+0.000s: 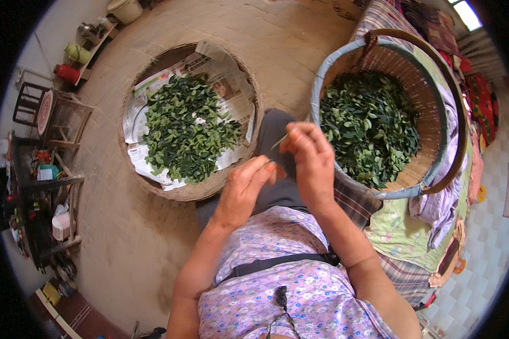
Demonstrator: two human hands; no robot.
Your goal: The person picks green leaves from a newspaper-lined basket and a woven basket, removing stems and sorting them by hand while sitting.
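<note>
My right hand (311, 159) pinches a thin green stem or leaf (279, 141) between thumb and fingers, above my dark-trousered lap. Just to its left, my left hand (248, 184) is held with curled fingers. Whether anything small sits in its fingertips cannot be made out. Left of my knees, a round, shallow woven basket (182, 194) lined with newspaper (132, 123) carries a pile of small green leaves (186, 131). On my right stands a deep wicker basket (424, 80) with a blue-wrapped rim and an arched handle. Leafy green sprigs (369, 127) fill its lower part.
The deep basket rests on a bed with plaid and green floral cloths (401, 237). A lilac cloth (434, 212) hangs beside it. Along the left wall are a chair (36, 108), a cluttered dark shelf (46, 184) and a red container (66, 74). Bare floor (114, 250) surrounds the shallow basket.
</note>
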